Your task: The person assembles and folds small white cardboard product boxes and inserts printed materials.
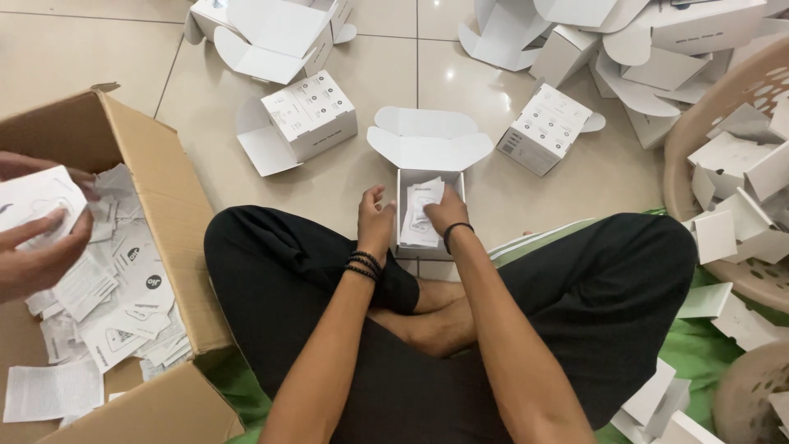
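There is just the one view, worn on the head of the person sitting cross-legged, and it looks steeply down over their own lap. It faces forward across the tiled floor (99, 49), so the forearms run up from the bottom edge to the middle of the frame. It sits close: the knees fill the lower half, a brown cardboard carton (168, 189) cuts off at the left edge and a beige plastic basket (699, 140) at the right.
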